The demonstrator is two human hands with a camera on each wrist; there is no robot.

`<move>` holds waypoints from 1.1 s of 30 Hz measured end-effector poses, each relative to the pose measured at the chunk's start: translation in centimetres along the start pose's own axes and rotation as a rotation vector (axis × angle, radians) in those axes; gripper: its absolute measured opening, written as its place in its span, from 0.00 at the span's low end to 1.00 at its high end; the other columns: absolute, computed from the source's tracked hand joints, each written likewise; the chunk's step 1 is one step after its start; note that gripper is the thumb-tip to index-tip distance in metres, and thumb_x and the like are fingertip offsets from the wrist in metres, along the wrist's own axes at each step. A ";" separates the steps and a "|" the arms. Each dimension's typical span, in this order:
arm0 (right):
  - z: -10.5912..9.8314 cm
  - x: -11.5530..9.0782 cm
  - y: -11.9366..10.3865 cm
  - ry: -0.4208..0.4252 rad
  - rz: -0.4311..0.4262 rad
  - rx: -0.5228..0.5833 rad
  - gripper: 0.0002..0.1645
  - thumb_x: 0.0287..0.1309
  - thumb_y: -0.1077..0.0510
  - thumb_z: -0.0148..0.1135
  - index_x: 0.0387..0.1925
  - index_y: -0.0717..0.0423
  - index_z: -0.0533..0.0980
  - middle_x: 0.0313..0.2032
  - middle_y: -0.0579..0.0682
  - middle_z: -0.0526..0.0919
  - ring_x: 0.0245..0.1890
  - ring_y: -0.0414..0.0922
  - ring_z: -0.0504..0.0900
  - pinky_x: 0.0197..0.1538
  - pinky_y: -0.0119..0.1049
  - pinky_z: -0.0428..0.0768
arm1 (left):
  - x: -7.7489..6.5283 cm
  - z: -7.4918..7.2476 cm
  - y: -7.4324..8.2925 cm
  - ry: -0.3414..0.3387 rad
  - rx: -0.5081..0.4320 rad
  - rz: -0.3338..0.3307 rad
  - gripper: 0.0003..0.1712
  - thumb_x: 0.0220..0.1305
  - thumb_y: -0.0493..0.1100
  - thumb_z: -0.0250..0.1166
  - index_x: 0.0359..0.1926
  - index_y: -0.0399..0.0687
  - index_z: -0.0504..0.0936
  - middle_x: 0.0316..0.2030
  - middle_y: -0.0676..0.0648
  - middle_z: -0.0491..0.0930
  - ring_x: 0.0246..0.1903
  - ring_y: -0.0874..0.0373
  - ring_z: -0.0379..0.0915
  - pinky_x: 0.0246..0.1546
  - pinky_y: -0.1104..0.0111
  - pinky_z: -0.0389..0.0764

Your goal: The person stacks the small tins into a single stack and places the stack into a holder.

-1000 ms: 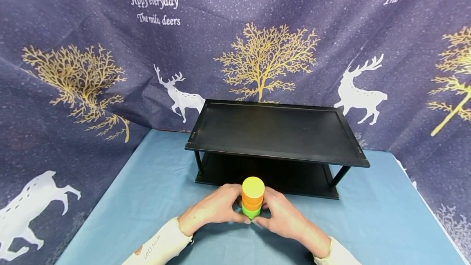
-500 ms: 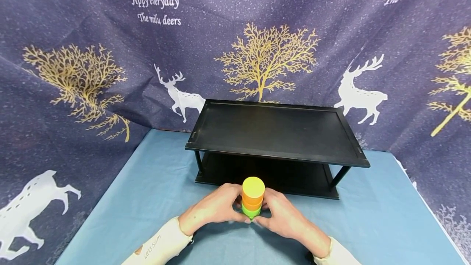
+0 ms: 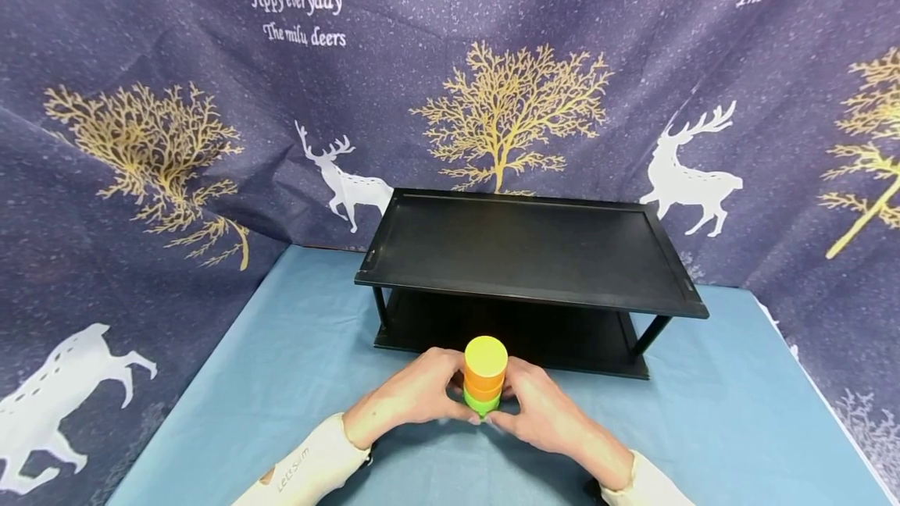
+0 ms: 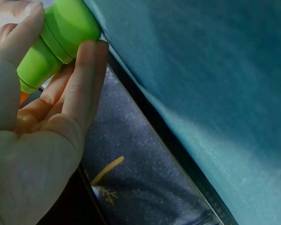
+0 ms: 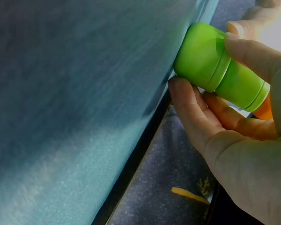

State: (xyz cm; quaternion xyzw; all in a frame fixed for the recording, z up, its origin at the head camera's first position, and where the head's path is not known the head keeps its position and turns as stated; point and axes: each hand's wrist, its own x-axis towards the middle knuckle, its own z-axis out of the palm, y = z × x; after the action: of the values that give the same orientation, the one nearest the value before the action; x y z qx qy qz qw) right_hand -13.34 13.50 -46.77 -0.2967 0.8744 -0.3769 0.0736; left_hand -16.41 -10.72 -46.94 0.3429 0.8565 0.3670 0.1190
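Note:
A stack of round, cup-like pieces (image 3: pixel 485 372) stands upright on the blue cloth, yellow on top, orange below it and green at the bottom. My left hand (image 3: pixel 430 390) holds it from the left, and my right hand (image 3: pixel 537 406) holds it from the right. The thumbs nearly meet at the front of the green part (image 4: pixel 70 33). In the left wrist view, the left fingers (image 4: pixel 79 79) curve round the far side, low near the cloth. The right wrist view shows the right thumb pressed on the green side (image 5: pixel 201 56), with a bit of orange beyond.
Just behind the stack is a black two-tier shelf (image 3: pixel 530 252), its lower board (image 3: pixel 562 342) close to my fingers. Blue cloth (image 3: pixel 281 350) covers the table. A dark blue printed curtain (image 3: pixel 366 84) hangs behind and at both sides.

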 end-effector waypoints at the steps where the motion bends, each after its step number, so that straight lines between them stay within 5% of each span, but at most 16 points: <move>1: 0.0 0.0 0.0 0.000 -0.002 0.000 0.33 0.53 0.62 0.82 0.60 0.52 0.78 0.51 0.45 0.82 0.47 0.37 0.84 0.50 0.35 0.87 | 0.0 0.0 0.0 0.001 -0.002 -0.001 0.32 0.50 0.51 0.87 0.56 0.60 0.84 0.47 0.64 0.85 0.42 0.72 0.80 0.46 0.77 0.83; 33: -0.7 -0.3 -0.3 -0.038 -0.003 0.049 0.33 0.54 0.60 0.83 0.60 0.47 0.78 0.52 0.42 0.82 0.49 0.37 0.84 0.51 0.33 0.87 | -0.1 -0.2 0.7 -0.006 -0.015 -0.005 0.31 0.49 0.53 0.87 0.54 0.63 0.85 0.46 0.66 0.85 0.41 0.74 0.80 0.46 0.77 0.83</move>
State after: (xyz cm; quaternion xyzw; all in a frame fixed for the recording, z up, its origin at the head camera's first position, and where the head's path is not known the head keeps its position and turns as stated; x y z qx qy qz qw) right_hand -13.15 13.91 -46.09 -0.3032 0.8629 -0.3926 0.0968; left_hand -16.02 -10.52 -46.31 0.3412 0.8541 0.3722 0.1251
